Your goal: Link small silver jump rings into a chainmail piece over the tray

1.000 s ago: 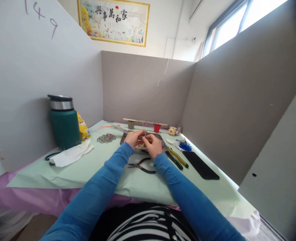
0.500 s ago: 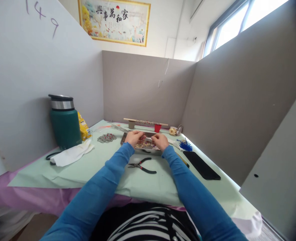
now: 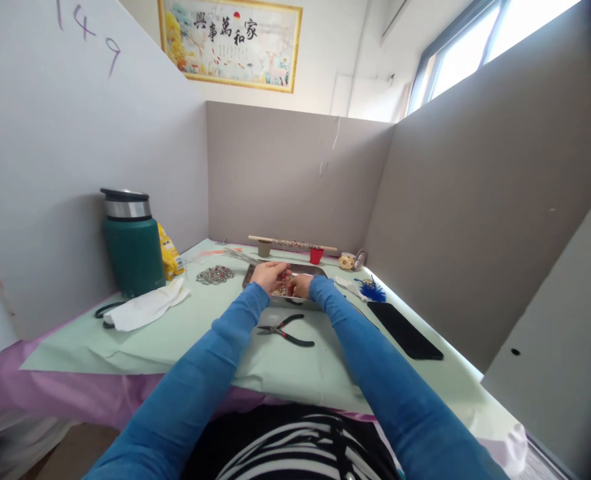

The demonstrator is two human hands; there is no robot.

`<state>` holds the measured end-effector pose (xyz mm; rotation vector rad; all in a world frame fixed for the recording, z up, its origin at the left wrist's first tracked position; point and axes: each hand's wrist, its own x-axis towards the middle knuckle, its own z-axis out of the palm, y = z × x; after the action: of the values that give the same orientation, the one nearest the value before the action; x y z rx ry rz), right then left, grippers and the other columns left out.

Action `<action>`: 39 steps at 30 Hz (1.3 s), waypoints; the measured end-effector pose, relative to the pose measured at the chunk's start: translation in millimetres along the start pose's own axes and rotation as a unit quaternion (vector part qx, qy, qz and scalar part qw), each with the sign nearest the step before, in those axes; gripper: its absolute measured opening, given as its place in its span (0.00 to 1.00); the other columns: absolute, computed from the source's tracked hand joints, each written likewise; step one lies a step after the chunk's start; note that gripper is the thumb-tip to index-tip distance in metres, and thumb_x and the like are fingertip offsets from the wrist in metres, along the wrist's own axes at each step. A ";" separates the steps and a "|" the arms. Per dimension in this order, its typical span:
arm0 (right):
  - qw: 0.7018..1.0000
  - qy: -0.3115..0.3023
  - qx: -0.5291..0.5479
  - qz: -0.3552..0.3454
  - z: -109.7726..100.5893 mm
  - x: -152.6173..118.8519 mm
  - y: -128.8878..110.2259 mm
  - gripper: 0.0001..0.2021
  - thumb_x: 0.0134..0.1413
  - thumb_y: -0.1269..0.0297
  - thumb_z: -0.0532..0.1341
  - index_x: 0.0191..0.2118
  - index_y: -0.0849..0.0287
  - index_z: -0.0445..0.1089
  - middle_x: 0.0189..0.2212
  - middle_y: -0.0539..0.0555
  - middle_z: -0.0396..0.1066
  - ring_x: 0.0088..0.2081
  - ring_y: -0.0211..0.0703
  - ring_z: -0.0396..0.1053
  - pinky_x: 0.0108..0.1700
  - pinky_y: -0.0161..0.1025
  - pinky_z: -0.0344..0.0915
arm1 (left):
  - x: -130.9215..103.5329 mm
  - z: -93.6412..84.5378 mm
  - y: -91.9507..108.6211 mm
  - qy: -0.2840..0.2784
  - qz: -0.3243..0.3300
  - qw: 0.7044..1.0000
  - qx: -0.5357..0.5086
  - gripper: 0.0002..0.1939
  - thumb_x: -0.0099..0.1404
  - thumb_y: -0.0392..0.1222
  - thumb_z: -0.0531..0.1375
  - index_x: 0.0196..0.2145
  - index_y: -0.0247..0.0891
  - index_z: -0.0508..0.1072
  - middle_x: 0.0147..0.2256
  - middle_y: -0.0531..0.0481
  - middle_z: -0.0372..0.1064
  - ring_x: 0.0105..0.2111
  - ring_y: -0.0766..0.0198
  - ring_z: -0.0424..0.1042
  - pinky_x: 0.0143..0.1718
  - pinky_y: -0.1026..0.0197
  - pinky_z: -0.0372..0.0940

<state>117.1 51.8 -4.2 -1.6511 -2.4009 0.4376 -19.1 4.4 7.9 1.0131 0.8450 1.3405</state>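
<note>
A shallow metal tray [image 3: 317,271] of small mixed beads [image 3: 279,291] lies in front of me. Above its left part is my left hand [image 3: 270,275], fingers pinched together; whatever they hold is too small to make out. My right hand [image 3: 300,285] is down at the beads inside the tray, its fingers curled and bent downward. Its fingertips are partly hidden, so I cannot make out what they pinch. Nearer to me, between my forearms, a pair of pliers [image 3: 280,330] with dark handles rests on the cloth, jaws to the left.
At left stand a green bottle [image 3: 133,257] and a white cloth [image 3: 145,308] over black handles. A beaded chain pile [image 3: 215,275] lies left of the tray. Behind it, a wooden stick [image 3: 293,243] spans two small pots. A black phone-like slab [image 3: 404,330] and blue tassel [image 3: 373,289] lie right.
My right hand has moved left and down into the beads, closer to my left hand. The left hand stays nearly in place, still pinched.
</note>
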 end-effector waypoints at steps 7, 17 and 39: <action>0.998 0.042 -0.023 0.040 -5.3 -9.3 7.7 0.04 0.31 0.73 0.64 0.17 0.56 0.71 0.17 0.51 0.69 0.23 0.39 0.65 0.27 0.35 0.59 | -2.2 -0.6 6.0 -0.022 -0.039 0.999 -0.004 0.07 0.57 0.38 0.60 0.27 0.30 0.72 0.24 0.46 0.69 0.21 0.66 0.69 0.25 0.62 0.67; 0.998 0.043 0.013 0.042 -6.6 -14.1 22.3 0.08 0.25 0.74 0.67 0.13 0.56 0.69 0.15 0.49 0.68 0.22 0.38 0.64 0.29 0.36 0.60 | -3.9 -1.0 7.9 -0.032 -0.061 0.998 -0.011 0.09 0.61 0.38 0.54 0.30 0.31 0.71 0.25 0.47 0.69 0.20 0.68 0.67 0.23 0.62 0.66; 0.765 0.107 0.635 -0.005 -5.7 -41.7 30.0 0.02 0.50 0.74 0.61 0.32 0.65 0.69 0.27 0.57 0.74 0.22 0.33 0.70 0.20 0.27 0.65 | -9.9 0.7 8.6 -0.143 -0.079 0.984 -0.073 0.08 0.60 0.29 0.54 0.33 0.25 0.73 0.26 0.44 0.70 0.21 0.71 0.65 0.23 0.67 0.61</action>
<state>160.2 23.6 -9.0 -0.9045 -1.2444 1.3645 -22.2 -5.9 15.5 0.9739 0.5894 1.0748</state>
